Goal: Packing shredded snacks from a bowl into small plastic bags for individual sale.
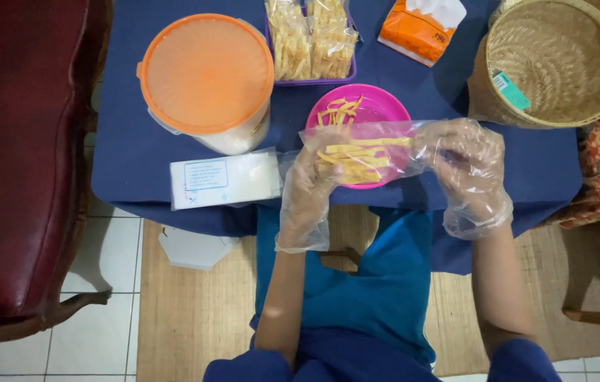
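A person in blue, both hands in loose clear plastic gloves, holds a clear plastic bag (367, 152) of yellow snack sticks (356, 159) over a pink bowl (377, 106) on the blue-covered tabletop (130, 141). The left hand (310, 187) has its grip closed on the bag's end nearest the white packet, while the right hand (466, 166) pinches the opposite end, the bag stretched level between them. More sticks lie inside the bowl. Just left of the bowl stands a tub with an orange lid (204, 74); below that tub lies a white packet (223, 180). Behind the bowl sits a purple tray of filled bags (314, 42), with an orange tissue pack (420, 28) and a woven basket (554, 64) to its right.
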